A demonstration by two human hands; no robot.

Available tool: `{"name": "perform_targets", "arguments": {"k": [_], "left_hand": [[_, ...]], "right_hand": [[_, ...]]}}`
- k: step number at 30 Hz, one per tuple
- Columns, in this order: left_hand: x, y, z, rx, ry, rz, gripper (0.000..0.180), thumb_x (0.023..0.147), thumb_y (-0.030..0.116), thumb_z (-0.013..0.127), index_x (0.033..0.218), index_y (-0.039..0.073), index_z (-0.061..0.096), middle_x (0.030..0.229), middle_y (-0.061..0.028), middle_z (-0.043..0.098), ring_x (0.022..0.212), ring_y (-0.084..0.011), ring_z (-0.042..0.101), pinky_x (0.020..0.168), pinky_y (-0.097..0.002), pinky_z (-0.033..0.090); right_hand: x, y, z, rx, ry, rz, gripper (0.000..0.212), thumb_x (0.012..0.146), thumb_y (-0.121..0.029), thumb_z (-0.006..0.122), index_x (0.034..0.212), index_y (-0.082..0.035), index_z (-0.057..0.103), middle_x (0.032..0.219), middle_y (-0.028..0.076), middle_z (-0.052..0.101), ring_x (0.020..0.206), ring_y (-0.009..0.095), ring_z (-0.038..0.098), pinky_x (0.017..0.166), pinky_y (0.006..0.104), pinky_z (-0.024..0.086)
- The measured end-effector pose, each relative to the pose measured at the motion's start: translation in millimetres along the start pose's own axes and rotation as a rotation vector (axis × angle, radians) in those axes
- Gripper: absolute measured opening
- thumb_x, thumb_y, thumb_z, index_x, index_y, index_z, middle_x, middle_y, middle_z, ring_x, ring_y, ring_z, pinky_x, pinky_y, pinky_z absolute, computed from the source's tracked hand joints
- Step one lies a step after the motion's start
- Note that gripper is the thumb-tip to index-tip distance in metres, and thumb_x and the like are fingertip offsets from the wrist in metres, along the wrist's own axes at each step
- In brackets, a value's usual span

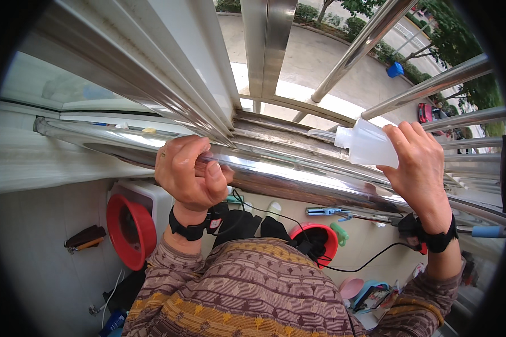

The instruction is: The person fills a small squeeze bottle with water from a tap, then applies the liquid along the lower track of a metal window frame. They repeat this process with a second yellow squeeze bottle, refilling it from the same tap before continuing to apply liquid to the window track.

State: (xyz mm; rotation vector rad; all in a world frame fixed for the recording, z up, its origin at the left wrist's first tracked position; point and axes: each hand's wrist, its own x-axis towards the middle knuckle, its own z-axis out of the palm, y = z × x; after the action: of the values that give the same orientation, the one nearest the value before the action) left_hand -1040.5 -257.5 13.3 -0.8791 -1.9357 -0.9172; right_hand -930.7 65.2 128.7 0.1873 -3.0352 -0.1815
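My right hand point(419, 163) grips a translucent white squeeze bottle point(368, 145), tilted on its side. Its thin bent spout point(320, 133) points left over the dirty window track point(287, 135). My left hand point(191, 174) is closed, fingers curled in and thumb bent, right at the shiny metal rail point(298, 175). Anything inside those fingers is hidden, and whether they press on the rail I cannot tell. Beside that hand, the white sliding window frame point(168, 67) stands at the left end of the visible track.
Metal bars point(354, 50) stand beyond the track, with a paved yard outside. Below the rail are a red basin point(130, 233), a red bucket point(326, 241) with dark cloth, and a blue-headed pole tool point(329, 212). A black cable point(371, 264) runs toward my right wrist.
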Motion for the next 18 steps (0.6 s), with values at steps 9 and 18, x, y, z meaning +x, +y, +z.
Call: {"name": "perform_targets", "arguments": {"k": [9, 18], "left_hand": [[-2.5, -0.3, 1.3, -0.033, -0.004, -0.039, 0.032, 0.096, 0.029, 0.052, 0.101, -0.002, 0.06, 0.08, -0.0118, 0.06, 0.064, -0.0208, 0.054, 0.055, -0.032, 0.045], [-1.1, -1.6, 1.6, -0.011, 0.005, 0.002, 0.032, 0.097, 0.029, 0.052, 0.102, -0.001, 0.06, 0.08, -0.0113, 0.06, 0.063, -0.0199, 0.053, 0.054, -0.0316, 0.045]], "right_hand": [[-15.4, 3.1, -6.2, -0.023, -0.008, 0.039, 0.057, 0.054, -0.006, 0.088, 0.105, -0.006, 0.063, 0.089, 0.008, 0.06, 0.089, 0.029, 0.06, 0.075, 0.0405, 0.048], [-25.3, 12.9, -9.8, -0.095, 0.007, 0.084, 0.059, 0.055, -0.007, 0.089, 0.107, -0.006, 0.062, 0.091, 0.008, 0.06, 0.091, 0.028, 0.061, 0.077, 0.0398, 0.049]]}}
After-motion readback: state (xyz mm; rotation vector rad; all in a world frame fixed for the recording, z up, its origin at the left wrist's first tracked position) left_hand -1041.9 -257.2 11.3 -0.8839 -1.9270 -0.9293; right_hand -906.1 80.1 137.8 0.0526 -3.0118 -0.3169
